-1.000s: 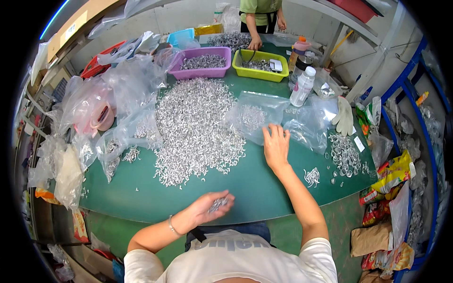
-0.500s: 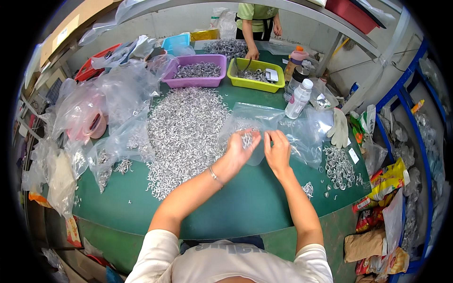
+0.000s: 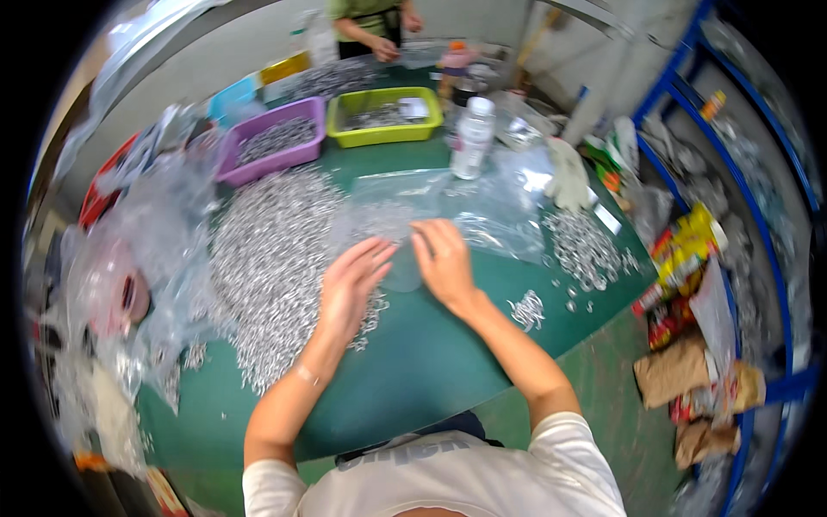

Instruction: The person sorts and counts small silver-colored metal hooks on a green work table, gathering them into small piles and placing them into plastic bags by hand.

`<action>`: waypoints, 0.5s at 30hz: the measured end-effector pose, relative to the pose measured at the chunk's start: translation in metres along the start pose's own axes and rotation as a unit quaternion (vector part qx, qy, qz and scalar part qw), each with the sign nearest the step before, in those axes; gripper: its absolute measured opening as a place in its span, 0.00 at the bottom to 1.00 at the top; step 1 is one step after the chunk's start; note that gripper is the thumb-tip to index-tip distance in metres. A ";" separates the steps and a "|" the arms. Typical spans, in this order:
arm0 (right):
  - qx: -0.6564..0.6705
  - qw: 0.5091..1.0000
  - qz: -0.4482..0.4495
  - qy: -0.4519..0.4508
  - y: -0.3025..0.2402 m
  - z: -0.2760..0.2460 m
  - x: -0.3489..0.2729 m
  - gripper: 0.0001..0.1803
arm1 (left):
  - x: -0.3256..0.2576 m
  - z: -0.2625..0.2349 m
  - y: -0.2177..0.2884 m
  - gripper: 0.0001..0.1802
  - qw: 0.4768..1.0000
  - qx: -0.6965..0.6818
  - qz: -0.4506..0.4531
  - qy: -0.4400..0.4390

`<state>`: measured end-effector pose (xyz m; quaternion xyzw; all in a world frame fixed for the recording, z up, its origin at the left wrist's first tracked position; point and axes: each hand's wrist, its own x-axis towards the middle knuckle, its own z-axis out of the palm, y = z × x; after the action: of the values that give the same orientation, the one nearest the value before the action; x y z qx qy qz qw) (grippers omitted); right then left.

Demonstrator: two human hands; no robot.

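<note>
Over the right edge of a big heap of small silvery metal hooks (image 3: 271, 258), my left hand (image 3: 347, 280) is turned palm down with its fingers stretched and slightly apart. No hooks show in it. My right hand (image 3: 446, 263) is just to its right, thumb and fingertips drawn together; whatever they may hold is too blurred to make out. Between and beyond the hands a clear plastic bag (image 3: 401, 185) lies flat, with some hooks on or in it. A small group of hooks (image 3: 526, 310) lies right of my right forearm.
Purple (image 3: 320, 129) and yellow-green bins (image 3: 388, 133) of metal parts stand behind the heap. A white bottle (image 3: 473, 142), a glove (image 3: 567, 177) and metal rings (image 3: 586, 250) are at right. Crumpled plastic bags (image 3: 168, 198) fill the left side. Across the table stands a person (image 3: 366, 30).
My view has swung right. My left hand has turned from palm up, holding hooks, to palm down beside the heap. My right hand stays close by. The other person's hand has left the yellow-green bin.
</note>
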<state>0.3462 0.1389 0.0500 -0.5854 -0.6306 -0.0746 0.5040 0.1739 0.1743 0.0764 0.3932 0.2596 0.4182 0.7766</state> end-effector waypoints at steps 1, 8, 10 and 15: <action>-0.048 0.998 -0.031 0.006 -0.013 -0.005 -0.002 0.14 | -0.015 -0.009 0.002 0.17 0.999 0.028 0.039 0.009; 0.140 0.967 -0.161 -0.142 -0.058 0.040 -0.055 0.19 | -0.015 -0.130 -0.001 0.19 0.621 0.726 0.266 0.132; 0.193 0.938 -0.108 -0.267 -0.064 0.068 -0.062 0.24 | -0.010 -0.147 0.001 0.24 0.588 0.787 0.139 0.129; 0.064 0.937 -0.063 -0.338 -0.071 0.114 -0.071 0.38 | -0.021 -0.152 -0.006 0.30 0.547 0.826 0.116 0.068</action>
<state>0.2120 0.1484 -0.0210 -0.5021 -0.8026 0.1365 0.2916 0.0548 0.2136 -0.0116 0.8587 0.4942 0.1313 0.0339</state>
